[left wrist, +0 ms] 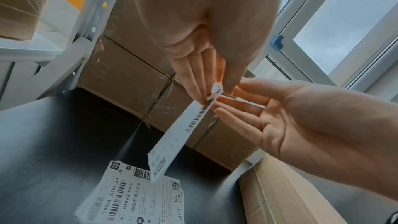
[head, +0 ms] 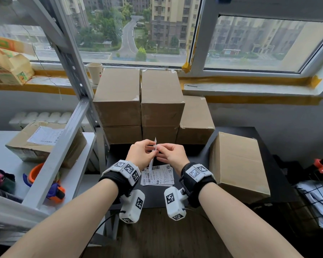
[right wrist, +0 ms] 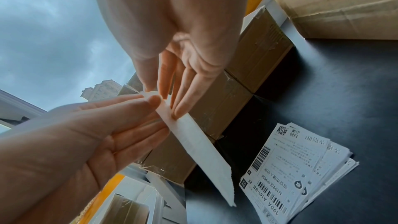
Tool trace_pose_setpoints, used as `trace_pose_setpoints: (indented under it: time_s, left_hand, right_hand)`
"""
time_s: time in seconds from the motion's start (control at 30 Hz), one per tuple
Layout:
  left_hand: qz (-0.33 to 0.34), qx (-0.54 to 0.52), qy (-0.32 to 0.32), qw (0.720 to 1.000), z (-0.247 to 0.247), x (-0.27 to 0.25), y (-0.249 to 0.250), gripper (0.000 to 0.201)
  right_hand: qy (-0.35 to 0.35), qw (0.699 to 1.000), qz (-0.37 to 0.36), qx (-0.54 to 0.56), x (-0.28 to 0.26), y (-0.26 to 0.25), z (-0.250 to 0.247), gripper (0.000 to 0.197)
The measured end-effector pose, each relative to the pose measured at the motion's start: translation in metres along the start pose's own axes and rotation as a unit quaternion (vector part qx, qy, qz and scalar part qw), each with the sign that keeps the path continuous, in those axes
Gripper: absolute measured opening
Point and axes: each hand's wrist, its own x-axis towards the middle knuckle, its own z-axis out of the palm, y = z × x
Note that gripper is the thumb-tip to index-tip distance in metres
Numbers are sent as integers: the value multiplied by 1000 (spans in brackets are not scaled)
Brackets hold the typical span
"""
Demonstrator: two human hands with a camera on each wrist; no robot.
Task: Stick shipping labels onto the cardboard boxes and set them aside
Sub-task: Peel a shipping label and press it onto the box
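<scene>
Both hands meet above the black table [head: 250,133] and pinch the top end of one white shipping label [head: 151,164], which hangs edge-on between them. My left hand [head: 147,148] pinches it from the left and my right hand [head: 163,150] from the right. The left wrist view shows the label's [left wrist: 187,129] printed barcode side, the right wrist view its [right wrist: 200,144] blank back. A stack of labels [head: 158,175] lies on the table just below the hands. A plain cardboard box [head: 239,164] stands to the right of the hands.
Several plain cardboard boxes [head: 138,101] are stacked at the back against the windowsill. A metal shelf [head: 71,138] on the left holds a labelled box [head: 45,142] and an orange tape dispenser [head: 54,190]. A paper cup [head: 95,72] stands on the sill. A wire basket [head: 317,194] is at right.
</scene>
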Motion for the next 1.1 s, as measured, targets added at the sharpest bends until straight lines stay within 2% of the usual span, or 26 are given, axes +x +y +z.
trace_pose_setpoints:
  time_s: [0.23,0.4,0.5,0.73,0.9,1.1]
  left_hand:
    - [0,7,2,1000,3,1,-1,22]
    - [-2,11,-30,1000,4,1,-3,20]
    - [-20,23,-22,999,5,2,-5,12]
    - [-52,40,4,998,8,0,-9,10]
    - [-110,-43,13,993,6,4,-23,14]
    - [-161,-106,-7,981,3,3,-41,16]
  right_hand:
    - [17,999,-15,-39,2,0,0,20]
    - [22,998,-8,-50,4,1,-1,15]
    - [23,998,4,-53,5,3,-1,15]
    - [18,998,16,-58,6,11,-1,8]
    - [61,996,60,-12,10,18,-2,3]
    - [151,982,104,44,13,37,-14,11]
